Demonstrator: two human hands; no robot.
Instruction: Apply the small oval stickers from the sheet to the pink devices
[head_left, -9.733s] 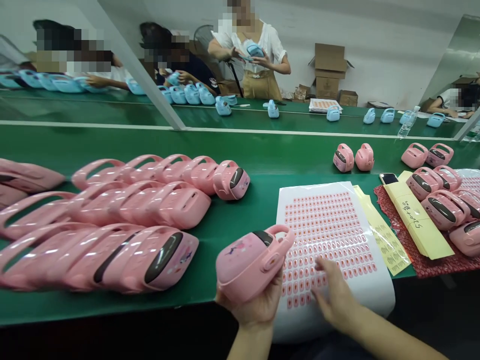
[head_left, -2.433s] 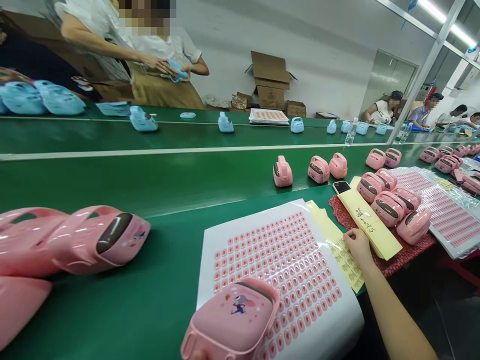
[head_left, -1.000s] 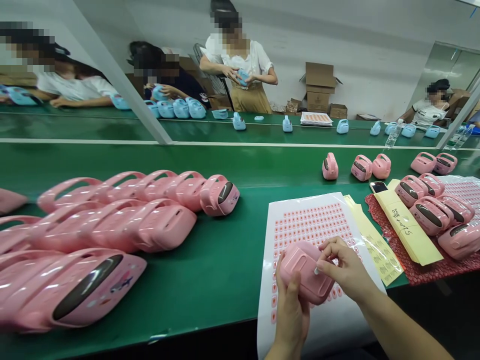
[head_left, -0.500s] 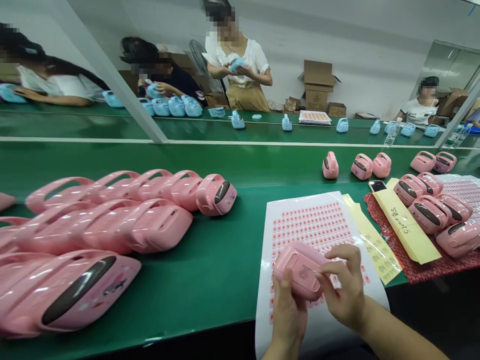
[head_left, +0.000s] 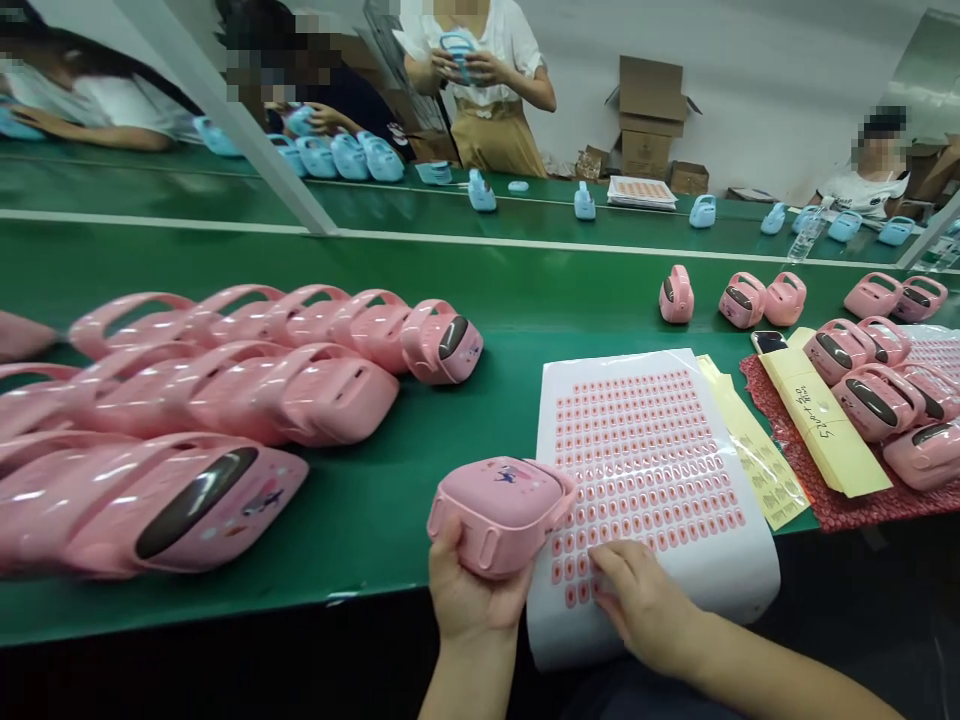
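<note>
Two bare hands work at the near edge of the green conveyor belt [head_left: 360, 530]. The left hand [head_left: 476, 590] curls closed around a pink plastic case [head_left: 499, 505], gripping it from below, while the right hand [head_left: 641, 600] lies loosely open, its fingers [head_left: 607, 565] touching a sticker sheet [head_left: 652, 440] just right of the case.

One left hand [head_left: 476, 590], one right hand [head_left: 645, 610], one pink device [head_left: 501, 515], one sticker sheet [head_left: 645, 470].

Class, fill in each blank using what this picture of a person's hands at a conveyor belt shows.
The left hand cradles a handled case coloured ____.
The white sheet lies under the ____ hand.
The handled cases on the far belt are ____.
The yellow envelope lies on a mat coloured ____.

pink; right; blue; red
</note>
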